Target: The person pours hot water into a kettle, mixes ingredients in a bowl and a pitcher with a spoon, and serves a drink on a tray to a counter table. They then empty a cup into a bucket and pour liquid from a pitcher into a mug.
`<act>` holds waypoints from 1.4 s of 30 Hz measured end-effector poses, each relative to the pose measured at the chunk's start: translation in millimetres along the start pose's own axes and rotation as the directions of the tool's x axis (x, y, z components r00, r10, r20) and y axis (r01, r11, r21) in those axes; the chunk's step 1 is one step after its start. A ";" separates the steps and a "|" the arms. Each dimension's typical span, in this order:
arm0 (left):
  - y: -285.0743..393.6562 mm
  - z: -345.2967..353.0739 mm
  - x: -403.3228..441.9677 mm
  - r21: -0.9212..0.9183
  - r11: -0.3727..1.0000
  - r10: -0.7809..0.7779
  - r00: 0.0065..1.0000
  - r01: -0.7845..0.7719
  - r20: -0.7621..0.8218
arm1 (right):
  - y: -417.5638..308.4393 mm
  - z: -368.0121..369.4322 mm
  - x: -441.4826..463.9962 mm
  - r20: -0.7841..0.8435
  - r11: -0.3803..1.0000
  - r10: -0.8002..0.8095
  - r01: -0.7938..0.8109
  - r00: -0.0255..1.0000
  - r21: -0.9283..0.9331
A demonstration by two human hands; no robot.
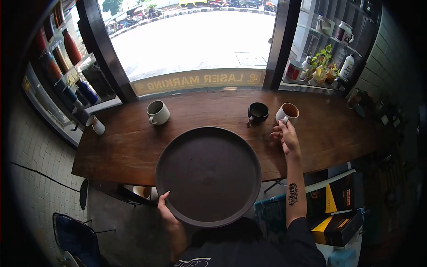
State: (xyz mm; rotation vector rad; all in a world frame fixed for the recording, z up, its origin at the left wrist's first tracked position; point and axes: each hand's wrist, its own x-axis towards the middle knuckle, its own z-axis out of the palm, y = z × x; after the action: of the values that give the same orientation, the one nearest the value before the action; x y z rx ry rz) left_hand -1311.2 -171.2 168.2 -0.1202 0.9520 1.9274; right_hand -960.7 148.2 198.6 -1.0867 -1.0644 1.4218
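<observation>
A round dark brown serving tray is held level in front of me, with nothing on it. My left hand grips its lower left rim, thumb on top and the other fingers hidden underneath. Out over the wooden table, my right hand pinches the handle of a white mug with a brown inside. The mug appears to be on the table top. Just left of it stands a black cup. Farther left is a grey-white mug, its handle toward me.
The wooden table runs along the window. A small white cup stands at its left end. Shelves with mugs, bottles and a plant flank the window. Black-and-yellow boxes are at lower right, a dark chair at lower left.
</observation>
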 end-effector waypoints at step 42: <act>-52.7 -0.1 -85.3 -0.173 0.967 -0.146 0.965 0.186 0.219 | 2.0 60.7 -192.8 0.601 0.987 0.126 -0.162 0.789 0.005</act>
State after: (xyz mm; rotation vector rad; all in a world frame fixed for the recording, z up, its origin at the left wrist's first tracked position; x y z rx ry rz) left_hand -1223.3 -218.8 176.4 -0.1081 0.5991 1.8310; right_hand -1004.3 -47.3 225.5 -0.6857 -1.3916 1.9851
